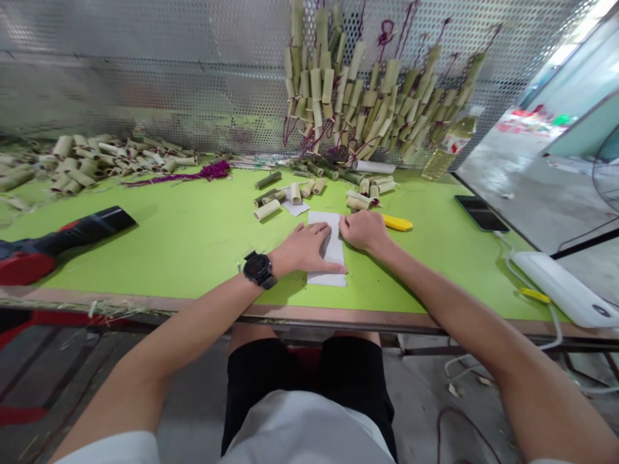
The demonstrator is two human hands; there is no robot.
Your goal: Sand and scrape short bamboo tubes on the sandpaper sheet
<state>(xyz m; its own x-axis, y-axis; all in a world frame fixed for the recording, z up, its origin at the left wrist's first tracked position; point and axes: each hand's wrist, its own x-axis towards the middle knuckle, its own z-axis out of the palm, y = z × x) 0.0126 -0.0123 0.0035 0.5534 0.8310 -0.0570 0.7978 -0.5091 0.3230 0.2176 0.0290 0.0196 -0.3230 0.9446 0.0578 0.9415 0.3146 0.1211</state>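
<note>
A white sheet of paper (327, 278) lies on the green tabletop in front of me. My left hand (305, 247), with a black watch on its wrist, rests flat on it, thumb and fingers apart. At the paper's upper right edge, my right hand (363, 230) is closed into a fist, and its fingertips are hidden. Whether it grips the paper or something small, I cannot tell. Just beyond the right wrist shows a yellow object (398, 223), partly covered, perhaps a cutter handle. Short cut bamboo tubes (267, 211) lie beyond both hands, some on a small scrap of paper (296, 208).
Bamboo pieces (80, 161) are heaped at the back left, near purple cord (213, 171). A red-and-black power tool (62, 241) lies left. Strung bamboo (338, 84) hangs at the back. Rightward are a bottle (449, 147), a phone (481, 213) and a cabled white power bank (563, 287).
</note>
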